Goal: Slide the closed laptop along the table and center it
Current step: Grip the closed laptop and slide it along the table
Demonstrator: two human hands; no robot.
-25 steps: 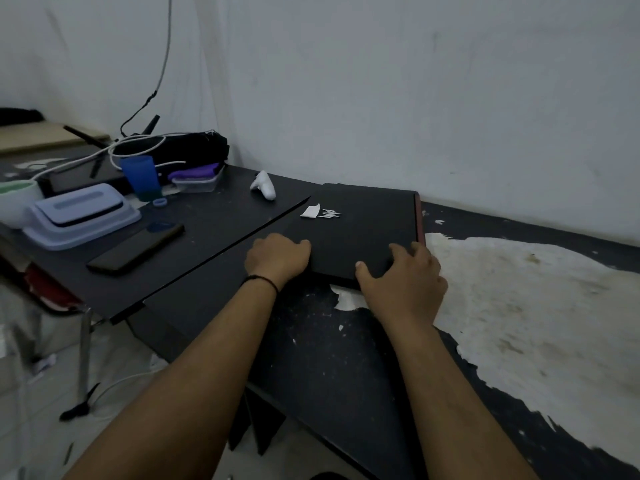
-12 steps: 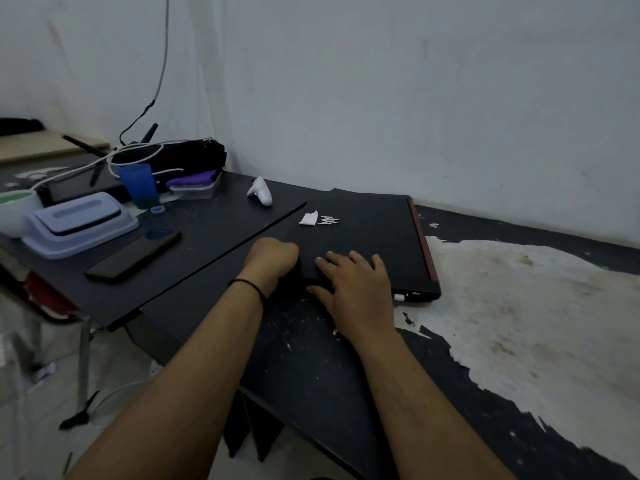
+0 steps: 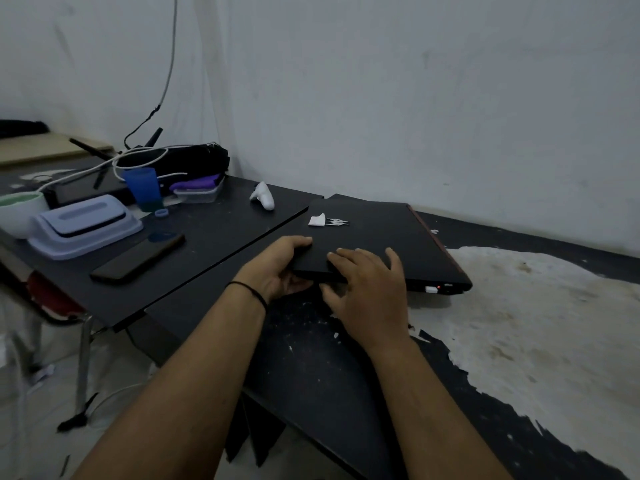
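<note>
blue cup (image 3: 142,187), black phone (image 3: 138,258), white controller (image 3: 264,196)

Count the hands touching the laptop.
2. The left hand grips the laptop's near left corner; the right hand lies flat on its near edge, just beside it.

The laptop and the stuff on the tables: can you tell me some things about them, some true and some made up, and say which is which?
1. The laptop is closed. True.
2. Both hands are on the laptop's near left corner. True: the left hand grips the corner and the right hand lies flat on the lid.
3. The blue cup stands on the laptop. False: it stands on the other table to the left.
4. The phone is in the right hand. False: it lies flat on the left table.
5. A white scrap lies on the laptop's lid. True.
</note>
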